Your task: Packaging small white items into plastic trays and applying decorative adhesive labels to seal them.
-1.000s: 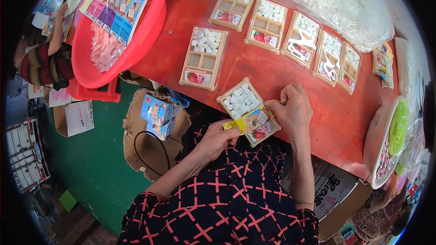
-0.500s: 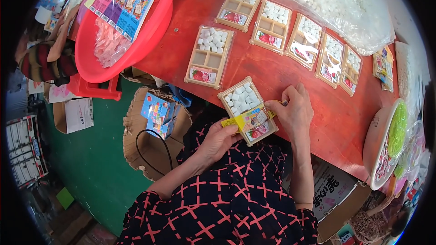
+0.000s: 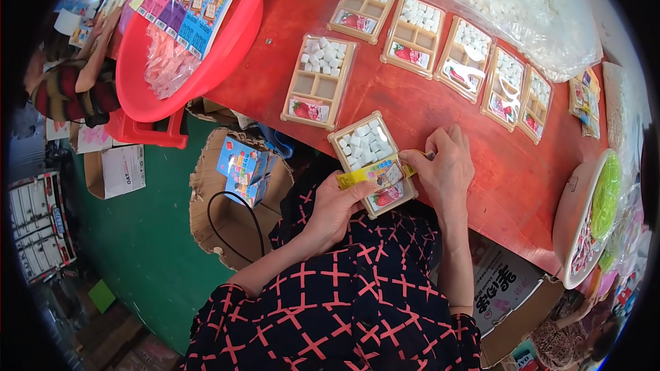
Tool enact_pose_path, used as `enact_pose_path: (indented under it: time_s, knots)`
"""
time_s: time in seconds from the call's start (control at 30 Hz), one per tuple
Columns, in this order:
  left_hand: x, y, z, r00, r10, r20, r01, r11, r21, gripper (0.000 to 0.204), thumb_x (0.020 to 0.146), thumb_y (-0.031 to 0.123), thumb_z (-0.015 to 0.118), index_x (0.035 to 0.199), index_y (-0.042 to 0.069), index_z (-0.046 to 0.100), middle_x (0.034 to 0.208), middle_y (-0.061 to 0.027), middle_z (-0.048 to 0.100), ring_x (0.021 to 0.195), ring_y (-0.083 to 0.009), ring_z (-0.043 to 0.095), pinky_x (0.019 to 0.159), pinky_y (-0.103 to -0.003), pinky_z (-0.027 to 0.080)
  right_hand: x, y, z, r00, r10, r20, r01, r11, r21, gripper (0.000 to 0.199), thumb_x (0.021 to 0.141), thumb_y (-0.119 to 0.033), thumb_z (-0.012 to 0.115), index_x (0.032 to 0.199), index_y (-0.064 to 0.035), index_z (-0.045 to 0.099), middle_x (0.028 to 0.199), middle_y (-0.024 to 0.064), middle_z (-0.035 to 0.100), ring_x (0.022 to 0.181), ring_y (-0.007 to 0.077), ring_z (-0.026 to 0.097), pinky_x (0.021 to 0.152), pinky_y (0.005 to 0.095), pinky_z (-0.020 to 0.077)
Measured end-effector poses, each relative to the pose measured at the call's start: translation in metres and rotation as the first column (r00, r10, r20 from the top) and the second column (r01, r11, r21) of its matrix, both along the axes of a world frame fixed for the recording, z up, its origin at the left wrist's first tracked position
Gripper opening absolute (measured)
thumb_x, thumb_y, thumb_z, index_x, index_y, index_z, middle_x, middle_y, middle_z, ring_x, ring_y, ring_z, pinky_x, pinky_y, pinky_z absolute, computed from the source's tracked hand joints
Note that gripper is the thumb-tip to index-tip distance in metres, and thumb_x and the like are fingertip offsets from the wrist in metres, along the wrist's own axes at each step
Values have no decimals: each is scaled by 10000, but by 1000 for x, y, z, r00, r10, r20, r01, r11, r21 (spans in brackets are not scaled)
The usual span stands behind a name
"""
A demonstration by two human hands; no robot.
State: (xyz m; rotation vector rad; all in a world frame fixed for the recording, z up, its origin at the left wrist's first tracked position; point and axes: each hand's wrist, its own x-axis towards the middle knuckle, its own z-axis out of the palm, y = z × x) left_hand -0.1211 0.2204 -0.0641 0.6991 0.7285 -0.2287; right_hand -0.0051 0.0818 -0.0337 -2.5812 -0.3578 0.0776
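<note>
A beige compartment tray of white cube-shaped pieces lies tilted at the table's front edge. Across its middle runs a yellow printed paper strip, and below that shows a red strawberry-print packet. My left hand grips the tray's left side, its thumb pressed over the strip's left part. At the strip's right end, my right hand is closed, with thumb and index finger pinching the strip. The fingers beneath the tray are hidden.
Several similar filled trays stand farther back on the red table. A pink-red basin with printed sheets is at the left, a white bowl at the right. Below sits an open carton. Another person's arm shows far left.
My left thumb has slid rightward onto the strip and presses it against the tray. My right hand keeps nearly the same place. The whole view has shifted slightly.
</note>
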Motion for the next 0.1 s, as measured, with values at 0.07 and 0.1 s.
enact_pose_path:
  time_s: [0.07,0.1]
  knots:
    - [1,-1,0,999,22,-23,-20,994,106,318,853,133,597,1081,6,417,1087,-128,556,970,-221,586,837,-353,501,0,0,1,1000,1,-14,-1,1000,15,394,583,-253,775,624,-59,434,732,65,449,754,248,489,592,362,397]
    - [-1,0,0,999,34,-15,-32,992,124,339,850,141,603,1092,1,412,1090,-129,555,978,-226,584,838,-355,500,-1,0,1,1000,0,-32,1,1000,26,392,584,-259,776,625,-64,438,732,63,450,755,245,488,596,359,398]
